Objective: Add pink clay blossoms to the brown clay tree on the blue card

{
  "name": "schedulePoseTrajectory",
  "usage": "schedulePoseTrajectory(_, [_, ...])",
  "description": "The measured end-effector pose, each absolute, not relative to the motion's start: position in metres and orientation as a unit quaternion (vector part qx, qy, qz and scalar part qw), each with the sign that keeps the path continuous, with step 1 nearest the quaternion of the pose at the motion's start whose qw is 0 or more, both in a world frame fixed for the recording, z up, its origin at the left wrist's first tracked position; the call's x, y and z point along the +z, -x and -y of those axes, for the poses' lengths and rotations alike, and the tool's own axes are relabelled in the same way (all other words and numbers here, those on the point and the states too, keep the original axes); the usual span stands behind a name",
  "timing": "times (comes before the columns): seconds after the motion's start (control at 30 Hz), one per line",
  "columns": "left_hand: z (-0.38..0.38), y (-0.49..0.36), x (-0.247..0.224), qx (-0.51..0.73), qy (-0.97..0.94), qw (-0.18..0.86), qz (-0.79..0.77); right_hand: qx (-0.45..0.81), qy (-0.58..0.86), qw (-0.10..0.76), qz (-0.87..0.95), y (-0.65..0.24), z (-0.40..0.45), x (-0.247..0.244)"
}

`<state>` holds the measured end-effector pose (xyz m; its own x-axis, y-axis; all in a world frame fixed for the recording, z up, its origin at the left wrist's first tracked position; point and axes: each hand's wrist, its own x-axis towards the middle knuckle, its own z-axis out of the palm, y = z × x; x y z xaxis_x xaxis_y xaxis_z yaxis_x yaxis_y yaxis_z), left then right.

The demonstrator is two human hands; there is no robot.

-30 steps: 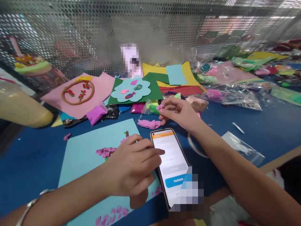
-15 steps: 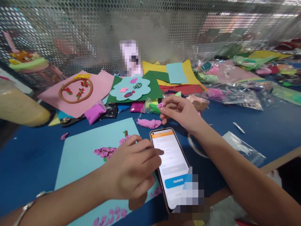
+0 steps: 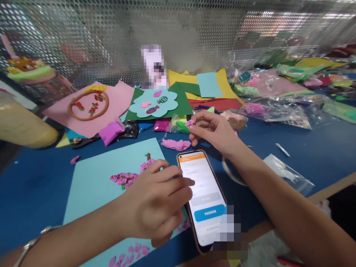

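My right hand [image 3: 213,130] pinches a small ruffled piece of pink clay [image 3: 190,123] between thumb and fingertips, above the table. Just below it lies a lump of pink clay [image 3: 176,144]. My left hand [image 3: 164,198] hovers over the left edge of a lit phone [image 3: 204,194], its fingers loosely bent and one fingertip over the screen. I cannot tell whether that fingertip touches the glass. Under the left hand lies a light blue sheet [image 3: 91,193] with a pink clay blossom branch [image 3: 125,179] and pink petals [image 3: 130,256] along its near edge. The hand hides part of it.
Behind stand a pink card with a brown clay ring [image 3: 88,119] and a blue cloud-shaped card [image 3: 154,104]. Clay packets [image 3: 111,130] line their front. A tape roll [image 3: 232,174] sits under my right forearm. A bottle [image 3: 25,122] stands at left, plastic bags [image 3: 286,111] at right.
The view has shifted slightly. My left index fingertip has moved a little over the phone screen. My right hand keeps its pinch on the pink clay piece.
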<state>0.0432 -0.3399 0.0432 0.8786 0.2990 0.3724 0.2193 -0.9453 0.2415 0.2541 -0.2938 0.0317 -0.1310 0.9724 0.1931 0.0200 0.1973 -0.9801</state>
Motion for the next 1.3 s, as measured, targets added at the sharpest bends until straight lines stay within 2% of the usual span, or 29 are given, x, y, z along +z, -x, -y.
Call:
schedulePoseTrajectory(0.6, [0.3333, -0.0441, 0.0442, 0.150, -0.961, 0.087, -0.213, 0.477, 0.416, 0.503, 0.589, -0.2550, 0.2931, 0.0319])
schedulePoseTrajectory(0.83, [0.3377, -0.0444, 0.0454, 0.180, -0.967, 0.119, -0.134, 0.474, 0.422, 0.502, 0.587, -0.2548, 0.2932, 0.0333])
schedulePoseTrajectory(1.07, [0.3331, -0.0454, 0.0454, 0.151, -0.964, 0.096, -0.196, 0.467, 0.426, 0.504, 0.589, -0.2544, 0.2934, 0.0340])
schedulePoseTrajectory(1.3, [0.3382, -0.0448, 0.0455, 0.182, -0.966, 0.121, -0.139, 0.468, 0.425, 0.503, 0.589, -0.2559, 0.2925, 0.0326])
